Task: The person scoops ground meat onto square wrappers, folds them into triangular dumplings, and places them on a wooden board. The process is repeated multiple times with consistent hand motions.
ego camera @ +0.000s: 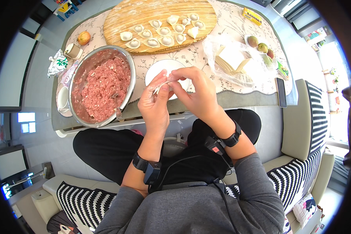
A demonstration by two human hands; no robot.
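Over a white plate (155, 69), my left hand (155, 102) and my right hand (197, 90) meet at the fingertips. Between them they pinch a pale dough wrapper (163, 84), mostly covered by the fingers; any filling in it is hidden. To the left stands a steel bowl (132, 63) of minced meat (105, 84), with a metal spoon (117, 106) resting in it. Several folded wontons (164, 31) lie in rows on the round wooden board (128, 17) behind the plate. Right of my hands, a stack of square wrappers (232, 58) sits in a clear plastic bag (212, 46).
At the right are several fruits (262, 47), a yellow box (252, 16) and a phone (281, 92) near the table edge. A white cup (63, 97), a small canister (73, 51) and a round yellow-red fruit (84, 38) stand left, around the bowl.
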